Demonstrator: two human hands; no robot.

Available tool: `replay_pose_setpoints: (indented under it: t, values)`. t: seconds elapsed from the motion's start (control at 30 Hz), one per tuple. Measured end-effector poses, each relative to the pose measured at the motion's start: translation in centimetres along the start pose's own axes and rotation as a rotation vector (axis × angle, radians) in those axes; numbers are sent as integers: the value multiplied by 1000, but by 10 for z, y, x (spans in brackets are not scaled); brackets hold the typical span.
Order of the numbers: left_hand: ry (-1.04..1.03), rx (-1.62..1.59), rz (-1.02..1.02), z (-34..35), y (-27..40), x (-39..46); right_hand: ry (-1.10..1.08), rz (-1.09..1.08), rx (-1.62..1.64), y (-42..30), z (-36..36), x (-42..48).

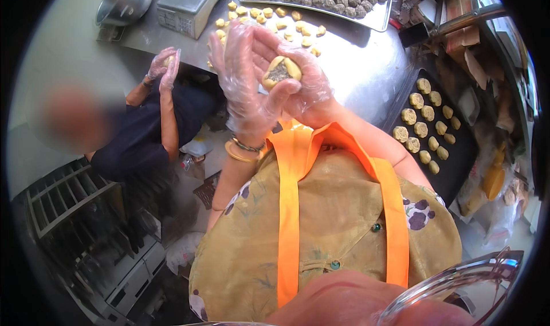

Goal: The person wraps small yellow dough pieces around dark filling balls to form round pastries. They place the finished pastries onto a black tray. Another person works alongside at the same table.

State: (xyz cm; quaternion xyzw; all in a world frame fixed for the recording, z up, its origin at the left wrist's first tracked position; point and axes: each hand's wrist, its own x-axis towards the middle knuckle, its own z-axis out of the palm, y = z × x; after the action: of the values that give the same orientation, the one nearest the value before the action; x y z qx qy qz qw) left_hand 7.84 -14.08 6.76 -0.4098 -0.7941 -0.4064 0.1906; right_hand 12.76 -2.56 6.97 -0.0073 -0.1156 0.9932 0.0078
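Both hands wear clear plastic gloves and meet above the near edge of the metal table. A pale yellow dough piece (293, 69) wraps a grey, speckled filling (278, 73), which shows through its open top. It rests in my cupped right hand (307, 79). From the other side my left hand (245, 79) curves around it, its thumb against the dough's lower edge and its fingers raised. Beyond my hands, small yellow dough pieces (281, 12) lie scattered on the metal table (352, 64). A tray (380, 23) of dark round filling balls (331, 1) stands at the back.
A co-worker's gloved hands (165, 66) hold a pale ball at the left. A scale (191, 6) and metal bowl (124, 3) stand back left. On the right, a black baking tray (451, 175) holds flattened round pieces (421, 129). A rack (64, 197) stands lower left.
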Motion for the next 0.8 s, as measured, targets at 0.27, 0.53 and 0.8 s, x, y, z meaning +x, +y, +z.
replay_pose_setpoints:
  t: [0.27, 0.53, 0.8]
  values:
    - [164, -260, -214, 19, 34, -8, -86, -285, -504, 11, 22, -11]
    - [-14, 60, 106, -29, 14, 25, -141, 134, -389, -13, 33, -4]
    - [170, -270, -178, 28, -1, -13, 140, 43, -158, 9, -4, 11]
